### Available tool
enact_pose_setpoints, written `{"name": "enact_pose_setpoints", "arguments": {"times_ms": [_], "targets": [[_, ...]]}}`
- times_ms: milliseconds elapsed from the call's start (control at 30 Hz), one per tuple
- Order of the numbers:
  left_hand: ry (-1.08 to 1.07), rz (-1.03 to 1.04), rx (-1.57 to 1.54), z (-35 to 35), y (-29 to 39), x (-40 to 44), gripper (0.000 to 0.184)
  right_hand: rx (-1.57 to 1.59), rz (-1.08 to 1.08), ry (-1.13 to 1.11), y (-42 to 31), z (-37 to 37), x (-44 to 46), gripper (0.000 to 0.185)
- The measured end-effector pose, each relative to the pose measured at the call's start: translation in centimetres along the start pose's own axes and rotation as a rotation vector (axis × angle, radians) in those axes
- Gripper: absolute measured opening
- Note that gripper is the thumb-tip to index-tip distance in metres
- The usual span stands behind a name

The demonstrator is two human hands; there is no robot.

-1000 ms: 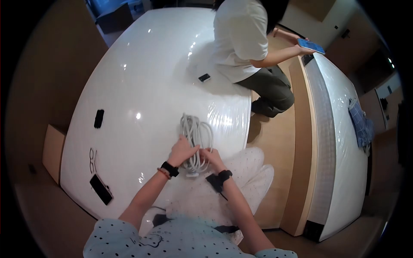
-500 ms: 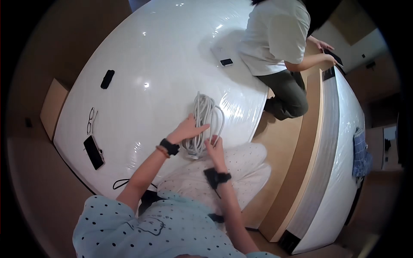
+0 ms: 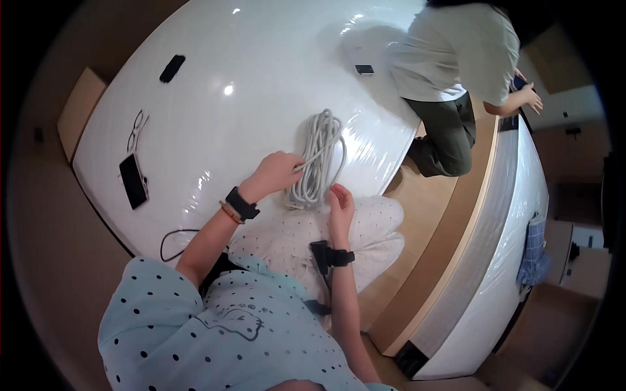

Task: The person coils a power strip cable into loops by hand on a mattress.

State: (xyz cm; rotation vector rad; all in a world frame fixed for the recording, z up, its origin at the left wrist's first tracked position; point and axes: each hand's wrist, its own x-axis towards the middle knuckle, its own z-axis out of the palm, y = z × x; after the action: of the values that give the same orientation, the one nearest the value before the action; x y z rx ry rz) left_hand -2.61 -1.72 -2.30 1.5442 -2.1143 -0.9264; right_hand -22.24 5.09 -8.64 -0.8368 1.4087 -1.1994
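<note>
On the wrapped mattress (image 3: 261, 98) beside the lap (image 3: 375, 225), pinching a strand of coiled cable (image 3: 318, 153) with left hand (image 3: 272, 174), likely to steady loops. Holding right hand (image 3: 341, 208) by near end; can't tell if gripping.

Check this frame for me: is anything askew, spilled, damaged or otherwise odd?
Nothing looks clearly spilled or damaged. The one oddity is the mattress beneath the coiled cable: it is covered in glossy, wrinkled clear plastic film, which looks more like packaging than bedding.
</note>
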Motion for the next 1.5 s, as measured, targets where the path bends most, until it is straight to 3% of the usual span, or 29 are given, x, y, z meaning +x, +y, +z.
{"name": "enact_pose_setpoints", "arguments": {"times_ms": [67, 133, 200, 300, 367, 433, 567, 667, 967, 1067, 1267, 1367, 1400, 1433, 1500], "targets": [[0.024, 0.034, 0.200, 1.3, 0.9, 0.4, 0.020, -0.008, -0.027, -0.009, 0.3, -0.1, -0.1, 0.027], [-0.026, -0.029, 0.378, 2.8, 3.0, 1.0, 0.018, -0.017, -0.037, -0.026, 0.8, -0.5, 0.1, 0.026], [0.063, -0.177, 0.774, 8.4, 3.7, 2.2, 0.024, 0.023, -0.010, -0.042, 1.5, -0.7, 0.8, 0.025], [-0.300, -0.281, 1.251, 7.5, 9.3, 2.2, 0.040, 0.136, 0.094, -0.098, 0.6, -0.2, 0.5, 0.022], [-0.360, -0.323, 1.311, 8.0, 10.4, 2.6, 0.039, -0.107, -0.081, -0.318, -2.2, 1.5, 0.9, 0.025], [-0.401, -0.330, 1.329, 8.5, 11.3, 3.0, 0.038, -0.346, -0.279, -0.416, -9.2, 5.9, -0.5, 0.030], [-0.438, -0.328, 1.310, 9.0, 12.2, 3.3, 0.035, -0.161, 0.246, -0.366, -8.2, 4.8, 2.5, 0.030], [-0.445, -0.315, 1.278, 9.2, 12.6, 3.2, 0.034, -0.166, 0.259, -0.364, -7.9, 5.0, 2.5, 0.031], [-0.440, -0.288, 1.269, 9.3, 13.3, 3.9, 0.029, -0.189, 0.150, -0.338, -9.6, 5.4, 1.3, 0.030], [-0.452, -0.289, 1.273, 9.6, 13.2, 4.2, 0.028, -0.332, 0.101, -0.356, -10.2, 5.6, 1.3, 0.029], [-0.492, -0.312, 1.264, 9.8, 12.4, 4.9, 0.026, -0.243, 0.093, -0.350, -8.9, 4.8, 1.9, 0.028], [-0.501, -0.292, 1.266, 9.2, 11.4, 5.3, 0.025, -0.247, 0.016, -0.420, -9.0, 4.2, 1.9, 0.028], [-0.507, -0.281, 1.256, 8.9, 11.0, 5.3, 0.025, -0.245, -0.135, -0.505, -8.8, 3.6, 1.6, 0.026], [-0.486, -0.279, 1.212, 8.2, 10.5, 5.5, 0.025, 0.108, 0.218, -0.248, -3.9, -0.3, 2.0, 0.025], [-0.329, -0.296, 0.945, 6.5, 9.0, 5.7, 0.017, -0.060, 0.240, -0.136, -1.5, -2.0, 3.7, 0.029]]}}
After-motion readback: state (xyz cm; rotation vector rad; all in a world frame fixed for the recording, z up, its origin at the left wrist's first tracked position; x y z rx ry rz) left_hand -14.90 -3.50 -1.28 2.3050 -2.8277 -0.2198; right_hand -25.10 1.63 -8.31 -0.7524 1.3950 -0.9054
